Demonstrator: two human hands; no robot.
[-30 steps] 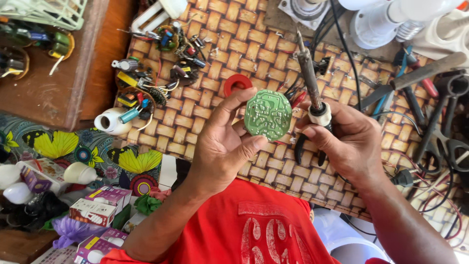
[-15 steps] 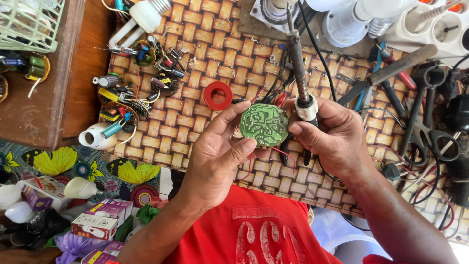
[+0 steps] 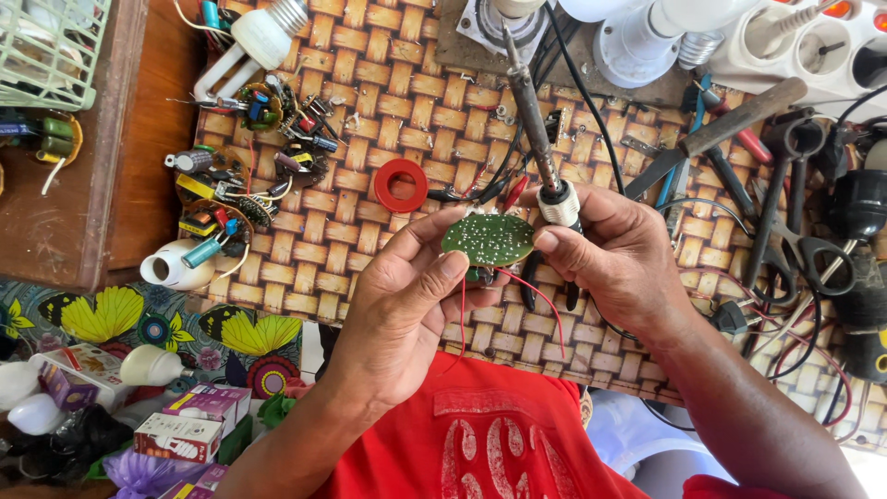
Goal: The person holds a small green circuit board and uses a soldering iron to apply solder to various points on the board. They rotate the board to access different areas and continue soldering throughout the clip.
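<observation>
hands over woven cane mat, near its front edge. left hand pinches round green circuit board by the rim, thumb and fingers closed on it, solder side up, red wires trailing below. right hand steadies the board's far rim with fingertips while wrapped shut around grey-handled soldering iron, tip pointing away. judgement: good work here keeps the board level and fingers clear of the hot tip. red ring lies nearby.

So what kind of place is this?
Probably a small lamp-repair bench: the left hand and right hand hold a round green circuit board, with a soldering iron and stripped bulb parts nearby.
</observation>
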